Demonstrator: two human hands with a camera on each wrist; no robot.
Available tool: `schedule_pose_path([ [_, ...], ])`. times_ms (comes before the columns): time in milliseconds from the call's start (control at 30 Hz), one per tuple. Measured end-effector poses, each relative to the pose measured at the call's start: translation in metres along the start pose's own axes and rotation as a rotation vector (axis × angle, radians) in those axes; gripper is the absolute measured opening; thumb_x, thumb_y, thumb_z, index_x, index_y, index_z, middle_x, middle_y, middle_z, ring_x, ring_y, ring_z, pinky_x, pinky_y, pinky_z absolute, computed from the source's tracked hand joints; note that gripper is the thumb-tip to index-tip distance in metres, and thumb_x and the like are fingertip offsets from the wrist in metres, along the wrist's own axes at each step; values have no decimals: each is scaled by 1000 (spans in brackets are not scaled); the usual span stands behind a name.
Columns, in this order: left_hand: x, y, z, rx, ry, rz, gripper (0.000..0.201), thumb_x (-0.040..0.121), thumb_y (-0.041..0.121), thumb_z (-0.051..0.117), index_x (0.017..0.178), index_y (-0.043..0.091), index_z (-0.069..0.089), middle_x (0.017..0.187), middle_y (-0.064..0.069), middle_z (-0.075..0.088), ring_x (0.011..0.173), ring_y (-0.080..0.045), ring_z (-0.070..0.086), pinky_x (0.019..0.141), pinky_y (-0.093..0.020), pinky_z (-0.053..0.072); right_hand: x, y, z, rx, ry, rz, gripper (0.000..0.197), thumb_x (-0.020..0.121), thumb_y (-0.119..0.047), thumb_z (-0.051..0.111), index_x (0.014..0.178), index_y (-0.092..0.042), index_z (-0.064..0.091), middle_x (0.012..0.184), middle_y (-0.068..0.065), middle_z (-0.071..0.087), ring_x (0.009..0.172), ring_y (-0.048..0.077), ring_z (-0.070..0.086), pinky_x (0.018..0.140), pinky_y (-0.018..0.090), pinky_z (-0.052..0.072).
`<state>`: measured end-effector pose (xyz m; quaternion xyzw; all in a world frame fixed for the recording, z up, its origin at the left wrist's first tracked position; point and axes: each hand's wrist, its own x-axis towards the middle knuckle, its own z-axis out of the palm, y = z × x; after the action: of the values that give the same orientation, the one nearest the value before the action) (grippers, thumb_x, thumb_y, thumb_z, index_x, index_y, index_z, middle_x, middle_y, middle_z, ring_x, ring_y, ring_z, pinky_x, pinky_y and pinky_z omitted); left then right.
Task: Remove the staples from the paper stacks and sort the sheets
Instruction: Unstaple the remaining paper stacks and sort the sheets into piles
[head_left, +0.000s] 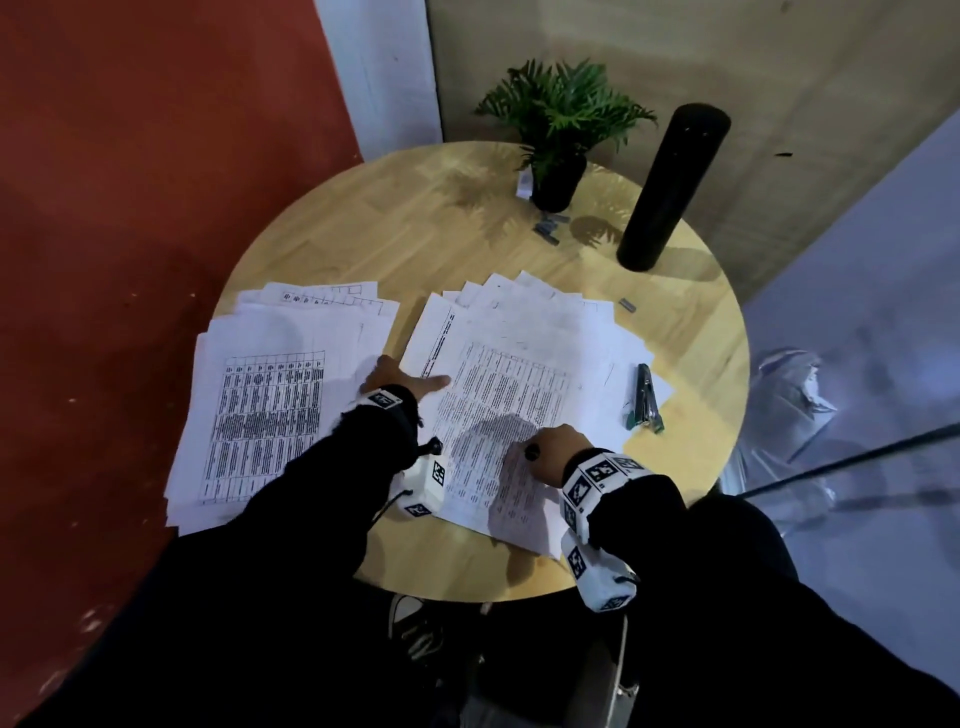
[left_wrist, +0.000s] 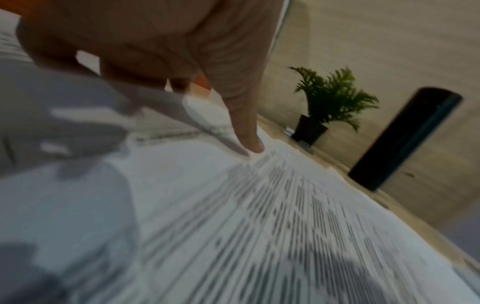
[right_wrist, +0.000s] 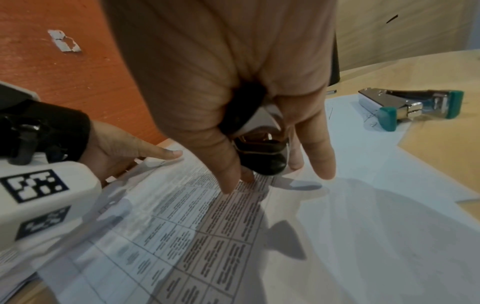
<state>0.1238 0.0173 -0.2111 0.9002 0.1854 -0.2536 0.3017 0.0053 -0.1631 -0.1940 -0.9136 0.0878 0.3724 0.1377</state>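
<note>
The left hand (head_left: 397, 378) lies with fingers (left_wrist: 250, 131) spread flat, pinning the printed sheet (head_left: 498, 410) just beneath them to steady it, while the right hand (head_left: 545, 452) curls round what seems a staple remover (right_wrist: 259, 152), poised just above that sheet.

The left hand (left_wrist: 161, 47) presses one straight finger (left_wrist: 246, 123) down on a printed sheet (left_wrist: 259, 216), which is blurred. Behind the paper stand a green plant (left_wrist: 330, 96) in a black pot (left_wrist: 309, 131) and a tall black cylinder (left_wrist: 405, 139).
</note>
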Motion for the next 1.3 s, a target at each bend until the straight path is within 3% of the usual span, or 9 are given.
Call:
schedule_pose_path([
  [267,-2,-12,-13,30,-191,-2,89,81,32,72,146,-2,21,149,-18,34,130,-33,42,96,-32,38,-5,2,-7,11,-6,-43,33,95,-17,44,63,-11,43,73,8,47,70,21,47,55,25,33],
  [367,-5,-19,-16,-38,-112,65,85,78,30,76,143,0,31,145,-16,41,126,-33,47,88,-32,39,-13,13,-20,154,58,-83,26,96,-18,47,109,-2,62,110,17,61,97,27,56,72,27,41],
  [500,-19,-24,-33,-234,49,329,47,75,20,78,113,-2,63,105,-9,64,95,-19,61,79,-26,43,-12,46,-56,632,382,31,35,93,-16,53,121,3,54,97,14,55,88,25,54,74,36,44],
  [667,-44,-20,-70,-492,207,540,31,74,11,78,104,6,69,101,-9,68,81,-7,63,71,-18,52,-21,53,-110,1217,430,-50,68,93,-17,56,148,-17,16,121,4,46,83,18,59,57,24,43],
  [767,-60,-12,-93,-702,183,584,29,73,5,77,100,16,71,89,7,73,82,-7,69,82,-28,54,-38,39,-133,1394,447,-232,61,94,-13,54,143,-24,19,102,-4,56,79,14,61,51,19,44],
  [867,-84,1,-110,-734,141,675,38,77,-8,68,112,7,61,71,25,69,74,6,67,71,-14,53,-60,23,-149,1536,508,-364,22,94,-10,53,108,-24,44,80,-7,58,70,10,64,43,16,36],
  [1067,-115,10,-133,-754,106,764,33,72,1,75,102,10,64,79,20,72,81,3,68,74,-22,55,-95,3,-162,1615,624,-481,20,90,-10,59,74,-20,51,55,-12,65,55,-3,64,39,9,34],
  [1200,-143,22,-160,-765,427,899,94,53,38,89,132,16,43,122,0,59,115,-17,57,99,-37,46,-111,1,-159,1572,707,-512,19,89,-10,60,74,-20,53,57,-12,66,56,-3,63,39,8,34],
  [1300,-182,38,-179,-461,787,1035,96,57,61,74,137,19,41,129,-6,51,120,-24,47,101,-41,40,-122,0,-152,1516,689,-513,20,88,-9,60,74,-20,53,60,-13,66,57,-3,63,39,9,34],
])
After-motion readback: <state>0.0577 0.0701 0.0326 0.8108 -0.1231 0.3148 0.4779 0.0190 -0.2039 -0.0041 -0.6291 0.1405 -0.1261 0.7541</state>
